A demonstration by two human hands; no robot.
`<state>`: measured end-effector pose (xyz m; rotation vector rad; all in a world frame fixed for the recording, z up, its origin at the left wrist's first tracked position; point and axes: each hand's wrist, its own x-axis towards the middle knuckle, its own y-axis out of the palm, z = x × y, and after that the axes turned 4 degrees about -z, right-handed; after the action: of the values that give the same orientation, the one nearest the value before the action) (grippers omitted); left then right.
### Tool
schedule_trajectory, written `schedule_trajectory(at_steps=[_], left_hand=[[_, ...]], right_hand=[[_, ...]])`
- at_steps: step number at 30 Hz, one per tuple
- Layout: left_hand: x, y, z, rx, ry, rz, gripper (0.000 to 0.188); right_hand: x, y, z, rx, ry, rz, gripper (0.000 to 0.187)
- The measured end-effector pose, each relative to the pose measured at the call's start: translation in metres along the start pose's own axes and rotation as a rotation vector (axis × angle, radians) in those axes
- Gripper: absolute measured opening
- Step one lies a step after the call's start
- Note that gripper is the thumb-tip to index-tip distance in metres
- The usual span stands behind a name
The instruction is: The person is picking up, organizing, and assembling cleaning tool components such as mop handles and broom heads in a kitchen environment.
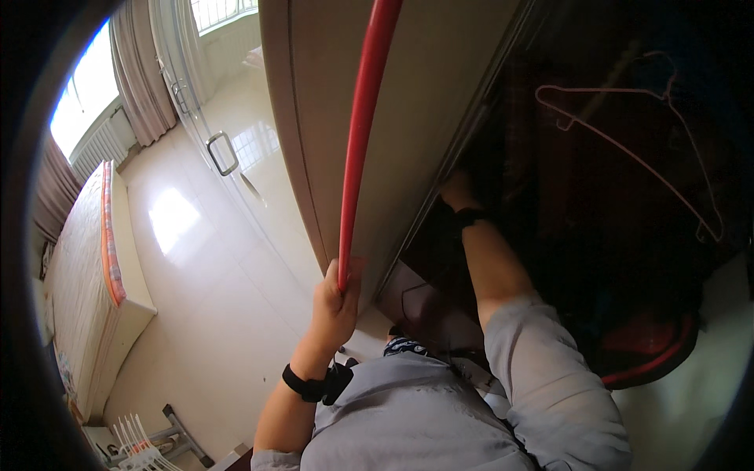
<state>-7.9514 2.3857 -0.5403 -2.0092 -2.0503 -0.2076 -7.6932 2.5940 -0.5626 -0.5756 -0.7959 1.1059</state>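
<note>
My left hand (336, 304) is closed around the lower end of a long red pole (360, 125), which rises past the top of the view. Behind the pole stands a tall beige door or panel (330, 102). On its other side, my right hand (455, 191) reaches into a dark space like the inside of a wardrobe. Shadow hides its fingers, so I cannot tell whether it holds anything. A pink clothes hanger (605, 92) hangs at the right in that dark space, apart from my right hand.
At the left, a bed with a mattress (82, 259) stands on the pale tiled floor (188, 314). A glass door with a metal handle (222, 153) is beyond it. White hangers (135, 447) lie at the lower left near a grey metal frame (188, 436). A red-rimmed dark item (656, 357) sits at the lower right.
</note>
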Motion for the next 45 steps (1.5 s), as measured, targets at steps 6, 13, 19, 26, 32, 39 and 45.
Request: schedule_trajectory(at_steps=[6, 13, 19, 26, 32, 39, 45], left_hand=[[-0.009, -0.003, 0.002, -0.010, 0.041, -0.022, 0.012], [-0.012, -0.008, 0.016, -0.040, 0.063, -0.017, 0.013], [0.017, -0.015, 0.000, -0.017, 0.069, 0.033, 0.015], [0.067, -0.007, -0.019, -0.050, 0.161, 0.099, 0.017], [0.041, -0.009, -0.003, 0.005, -0.015, 0.081, 0.021], [0.054, 0.028, -0.005, -0.039, -0.046, 0.115, 0.016], [0.072, 0.067, -0.005, -0.002, 0.169, 0.041, 0.022]], right_hand=[[0.013, 0.018, -0.018, 0.144, -0.165, 0.163, 0.058], [-0.002, 0.004, -0.012, 0.319, -0.171, 0.077, 0.064], [0.016, -0.009, 0.002, 0.276, -0.213, 0.044, 0.061], [0.048, -0.049, 0.031, 0.187, -0.152, -0.077, 0.071], [-0.035, 0.006, 0.045, 0.160, -0.162, 0.001, 0.083], [-0.169, -0.072, 0.054, 0.677, -0.045, 0.405, 0.063], [-0.236, -0.132, -0.029, 0.606, 0.171, 0.359, 0.044]])
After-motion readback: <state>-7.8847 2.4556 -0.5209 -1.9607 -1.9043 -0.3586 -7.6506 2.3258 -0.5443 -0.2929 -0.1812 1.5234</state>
